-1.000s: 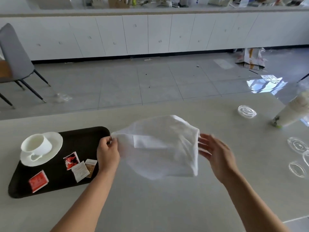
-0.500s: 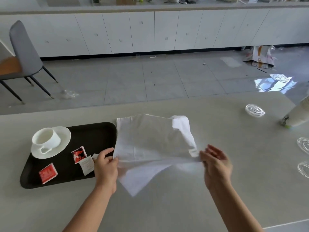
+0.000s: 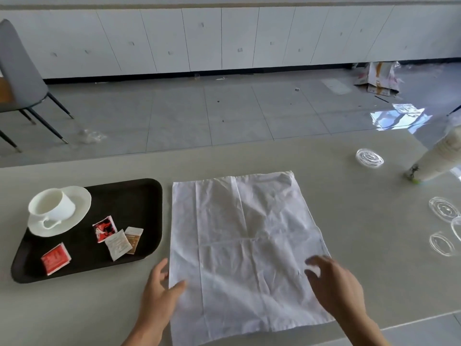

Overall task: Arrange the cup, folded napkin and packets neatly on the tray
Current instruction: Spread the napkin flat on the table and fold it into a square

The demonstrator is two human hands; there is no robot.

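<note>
Nearest me, the left hand (image 3: 159, 288) lies open with its thumb on the white napkin (image 3: 244, 245), the right hand (image 3: 334, 285) splayed over it; the napkin lies unfolded on the table (image 3: 361, 221), just beside the black tray (image 3: 134, 203) holding packets (image 3: 117, 242), then the cup (image 3: 53, 204) on its saucer (image 3: 79, 208)

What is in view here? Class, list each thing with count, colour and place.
table: 1, beige, foreground.
tray: 1, black, table left.
saucer: 1, white, tray's far left.
cup: 1, white, on saucer.
packets: 4, red, white, brown, tray's near half.
napkin: 1, white, flat on table right of tray.
lids: 4, clear, table right.
cup stack: 1, off-white, tilted, table's far right.
chair: 1, grey, floor far left.
cabinets: row, white, back wall.
bag: 1, white-orange, floor far right.
left hand: 1, thumb on napkin's left edge.
right hand: 1, open over napkin's near right.
</note>
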